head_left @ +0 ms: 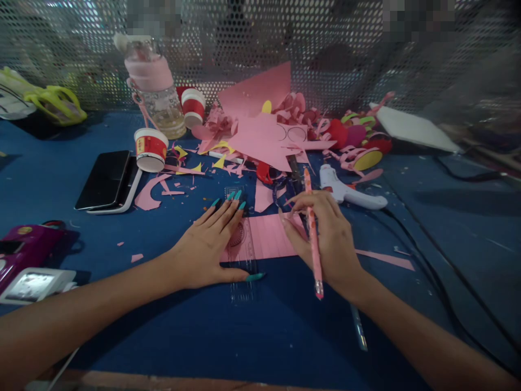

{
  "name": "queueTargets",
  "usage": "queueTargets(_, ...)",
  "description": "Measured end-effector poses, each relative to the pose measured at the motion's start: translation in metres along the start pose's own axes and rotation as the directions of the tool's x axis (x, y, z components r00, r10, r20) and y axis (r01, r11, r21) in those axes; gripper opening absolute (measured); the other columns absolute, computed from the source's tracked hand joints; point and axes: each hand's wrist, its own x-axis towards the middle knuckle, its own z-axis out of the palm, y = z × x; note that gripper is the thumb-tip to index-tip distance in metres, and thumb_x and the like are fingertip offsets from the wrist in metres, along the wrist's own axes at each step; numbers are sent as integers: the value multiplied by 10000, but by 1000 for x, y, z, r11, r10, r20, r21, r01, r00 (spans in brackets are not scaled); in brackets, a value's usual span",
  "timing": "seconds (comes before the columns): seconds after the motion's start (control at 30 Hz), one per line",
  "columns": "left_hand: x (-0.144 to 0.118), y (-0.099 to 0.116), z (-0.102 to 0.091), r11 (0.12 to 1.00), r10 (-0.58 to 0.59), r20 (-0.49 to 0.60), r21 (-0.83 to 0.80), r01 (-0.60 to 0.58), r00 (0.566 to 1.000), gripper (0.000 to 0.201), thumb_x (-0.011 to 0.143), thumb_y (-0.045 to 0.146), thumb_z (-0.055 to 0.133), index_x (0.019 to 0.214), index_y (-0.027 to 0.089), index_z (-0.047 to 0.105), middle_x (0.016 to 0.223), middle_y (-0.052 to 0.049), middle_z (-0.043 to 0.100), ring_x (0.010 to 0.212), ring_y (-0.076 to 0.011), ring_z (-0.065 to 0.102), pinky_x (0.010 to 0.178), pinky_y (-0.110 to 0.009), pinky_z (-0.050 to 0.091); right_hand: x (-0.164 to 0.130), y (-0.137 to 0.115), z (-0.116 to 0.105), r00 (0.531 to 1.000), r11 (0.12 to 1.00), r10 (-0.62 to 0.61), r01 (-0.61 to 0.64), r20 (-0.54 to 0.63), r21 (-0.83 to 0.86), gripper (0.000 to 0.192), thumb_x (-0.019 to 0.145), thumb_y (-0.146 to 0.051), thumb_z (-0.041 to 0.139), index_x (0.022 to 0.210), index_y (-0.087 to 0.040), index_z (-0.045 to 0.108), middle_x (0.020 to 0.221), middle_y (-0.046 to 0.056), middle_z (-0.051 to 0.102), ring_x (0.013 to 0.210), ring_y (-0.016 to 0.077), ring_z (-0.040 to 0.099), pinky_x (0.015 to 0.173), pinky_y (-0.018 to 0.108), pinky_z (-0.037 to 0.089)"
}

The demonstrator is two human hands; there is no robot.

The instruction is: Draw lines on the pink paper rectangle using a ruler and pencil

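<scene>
My left hand (211, 239), with long teal nails, lies with its fingers stretched over a clear plastic ruler (244, 282). That ruler crosses the left part of a pink paper strip (271, 236) marked with faint lines or creases. Over the strip's right end, my right hand (325, 233) is curled around a pink patterned pencil (313, 244). Its silver-banded end points toward me, and its far end stands past my fingers. My right thumb and fingertips hover close to the paper; whether they touch it cannot be made out. Dark-handled scissors (280, 190) appear partly hidden beyond that hand.
A white glue gun (350, 190) with a black cord lies at right. Pink paper sheets (260, 133) and scraps pile against the perforated metal screen (244, 38). Paper cups (151, 149), a bottle (154, 87), a phone (105, 179) and a purple device (30, 250) stand left.
</scene>
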Motion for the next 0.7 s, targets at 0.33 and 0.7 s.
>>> queueTargets(0.33, 0, -1, -1, 1000, 25, -14, -9, -25, 1000, 1126, 772, 877, 340, 1545, 75, 175, 1598, -216, 183, 1476, -359, 178, 1191, -516, 153, 3, -8, -4, 982, 972, 189, -184, -22, 150, 89, 887, -248, 601, 888, -258, 512, 890, 46, 625, 808, 211, 611, 731, 389, 526)
queueTargets(0.7, 2, 0, -3, 1000, 2, 31, -29, -1, 1000, 1118, 775, 870, 349, 1533, 59, 218, 1599, -208, 172, 1487, -342, 137, 1196, -517, 144, -2, -8, -2, 924, 880, 360, -290, -129, 376, 157, 940, -398, 538, 935, -252, 597, 823, 20, 594, 678, 153, 558, 635, 328, 479)
